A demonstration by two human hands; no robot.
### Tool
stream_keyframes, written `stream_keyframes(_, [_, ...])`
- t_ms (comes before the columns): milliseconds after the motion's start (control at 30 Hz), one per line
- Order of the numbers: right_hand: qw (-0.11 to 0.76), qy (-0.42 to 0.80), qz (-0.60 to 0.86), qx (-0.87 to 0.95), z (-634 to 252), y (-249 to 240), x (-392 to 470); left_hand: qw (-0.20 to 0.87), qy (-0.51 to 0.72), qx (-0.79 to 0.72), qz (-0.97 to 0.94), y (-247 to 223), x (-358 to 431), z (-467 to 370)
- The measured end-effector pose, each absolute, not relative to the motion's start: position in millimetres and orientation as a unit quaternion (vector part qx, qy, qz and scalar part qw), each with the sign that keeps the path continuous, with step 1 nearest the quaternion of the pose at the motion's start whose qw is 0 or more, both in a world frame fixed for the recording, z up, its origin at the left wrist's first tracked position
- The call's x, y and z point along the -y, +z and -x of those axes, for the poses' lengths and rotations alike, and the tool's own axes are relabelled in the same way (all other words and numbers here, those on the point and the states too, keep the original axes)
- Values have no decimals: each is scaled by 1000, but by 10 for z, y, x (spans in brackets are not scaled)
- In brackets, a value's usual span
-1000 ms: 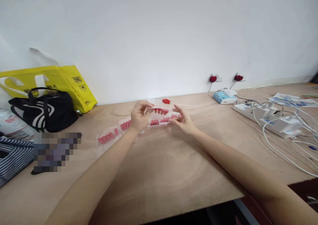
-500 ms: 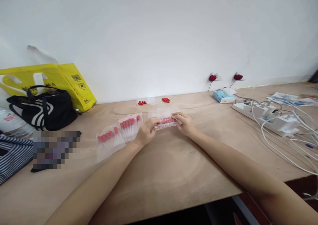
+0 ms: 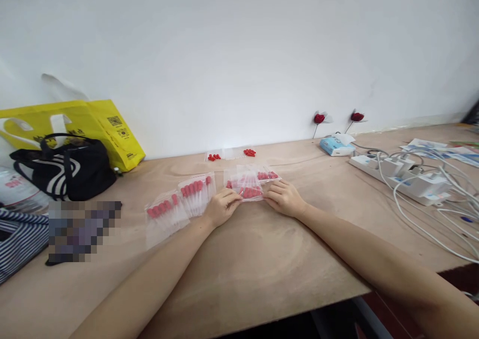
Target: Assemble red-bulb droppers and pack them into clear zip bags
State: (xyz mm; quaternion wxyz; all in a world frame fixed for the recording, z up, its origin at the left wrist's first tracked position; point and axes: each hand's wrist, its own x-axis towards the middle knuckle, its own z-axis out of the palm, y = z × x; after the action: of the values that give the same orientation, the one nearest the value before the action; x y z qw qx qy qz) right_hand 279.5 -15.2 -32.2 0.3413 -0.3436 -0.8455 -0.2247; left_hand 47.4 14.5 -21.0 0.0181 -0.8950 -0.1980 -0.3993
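My left hand pinches the left end of a small clear plastic bag with red pieces inside. At the bag's right end, my right hand has its fingers closed on the edge. The bag lies low over the table between both hands. Just beyond it are more clear bags with red pieces, partly overlapped by the held one. Left of my left hand, two fanned groups of clear bags hold red-headed white sticks and similar red-headed sticks.
Near the wall lie bags with red pieces. A yellow bag and black bag stand at left. At right are a tissue pack, artificial roses and a power strip with tangled white cables.
Both hands have come nearer to me and lower with the clear bag between them. The bags with red pieces beyond it show more fully.
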Motion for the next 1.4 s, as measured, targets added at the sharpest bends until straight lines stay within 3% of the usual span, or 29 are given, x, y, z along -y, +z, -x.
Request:
stream_keyframes(633, [356, -213, 353, 839, -2602, -281, 123, 131, -414, 180, 883, -207, -134, -674])
stream_keyframes(967, [347, -217, 343, 846, -2510, -302, 156, 265, -335, 137, 894, -133, -96, -701])
stream_keyframes(1400, [371, -207, 368, 827, -2697, -311, 137, 323, -321, 161, 876, -65, -80, -426])
